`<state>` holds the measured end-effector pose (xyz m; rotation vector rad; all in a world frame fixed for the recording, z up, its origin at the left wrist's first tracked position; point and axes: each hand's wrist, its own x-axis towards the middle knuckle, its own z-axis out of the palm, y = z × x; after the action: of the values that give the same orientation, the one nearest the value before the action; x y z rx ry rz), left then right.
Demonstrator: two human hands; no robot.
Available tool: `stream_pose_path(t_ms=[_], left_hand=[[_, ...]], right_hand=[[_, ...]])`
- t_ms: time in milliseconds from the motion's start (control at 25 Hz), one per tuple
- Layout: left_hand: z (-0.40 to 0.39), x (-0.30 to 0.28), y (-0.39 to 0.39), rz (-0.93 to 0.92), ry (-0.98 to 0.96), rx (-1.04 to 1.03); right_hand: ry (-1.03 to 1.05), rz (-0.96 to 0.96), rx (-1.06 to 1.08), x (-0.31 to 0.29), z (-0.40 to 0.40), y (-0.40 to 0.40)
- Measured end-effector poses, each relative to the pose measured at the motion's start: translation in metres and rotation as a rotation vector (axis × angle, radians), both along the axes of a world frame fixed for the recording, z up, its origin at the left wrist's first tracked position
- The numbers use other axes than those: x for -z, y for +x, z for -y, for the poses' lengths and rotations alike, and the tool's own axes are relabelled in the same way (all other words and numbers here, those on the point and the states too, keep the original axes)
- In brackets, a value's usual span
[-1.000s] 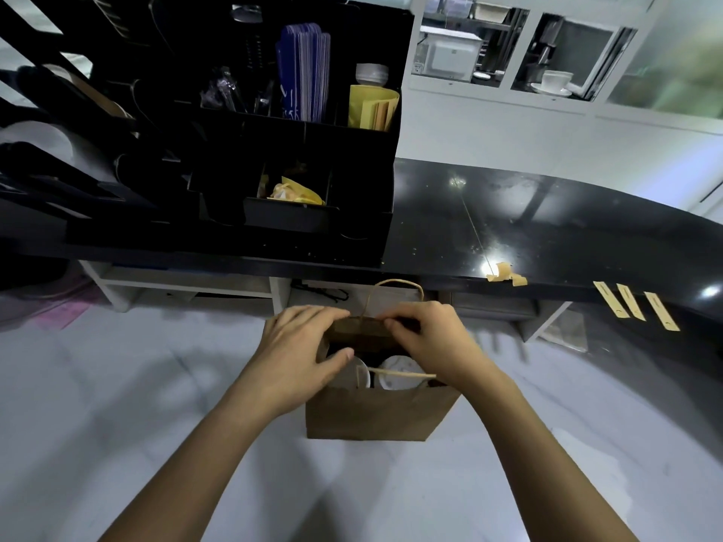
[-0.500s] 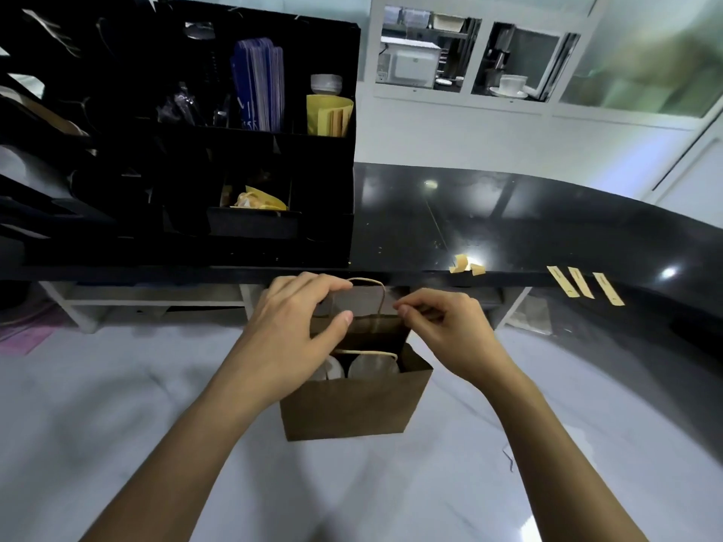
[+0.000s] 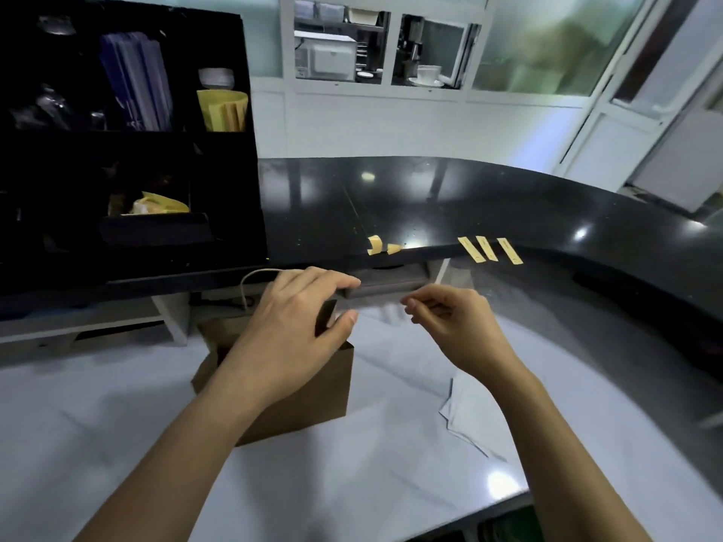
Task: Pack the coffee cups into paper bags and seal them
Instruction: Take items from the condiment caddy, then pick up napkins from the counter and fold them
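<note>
Since half a second ago the right hand [image 3: 454,326] has let go of the bag top and drawn off to the right, where it hangs above the pale bench [image 3: 352,483] with fingers loosely curled; whether anything small sits between its fingertips cannot be told. Nearest, both forearms reach in from below. Beyond them the left hand [image 3: 293,326] lies over the top of the brown paper bag [image 3: 313,393], fingers on the far side and thumb on the near side, pinching the mouth closed. Its paper handle [image 3: 250,281] loops up just left of that hand. The bag stands on the bench, and the cups inside are hidden. Farther back, on the edge of the black counter [image 3: 469,205], three tan tape strips [image 3: 489,249] stick side by side, with two curled tape pieces [image 3: 381,246] to their left. At far left stands a black organizer [image 3: 129,150].
</note>
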<state>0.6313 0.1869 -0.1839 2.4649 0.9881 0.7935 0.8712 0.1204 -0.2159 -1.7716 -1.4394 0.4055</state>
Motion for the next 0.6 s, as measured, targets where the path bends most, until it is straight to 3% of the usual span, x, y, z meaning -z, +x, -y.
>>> stream_pose_path(t_ms=[600], left_hand=[[0.037, 0.044, 0.121, -0.038, -0.059, 0.293]], right_hand=[[-0.087, -0.059, 0.304, 0.039, 0.100, 0.100]])
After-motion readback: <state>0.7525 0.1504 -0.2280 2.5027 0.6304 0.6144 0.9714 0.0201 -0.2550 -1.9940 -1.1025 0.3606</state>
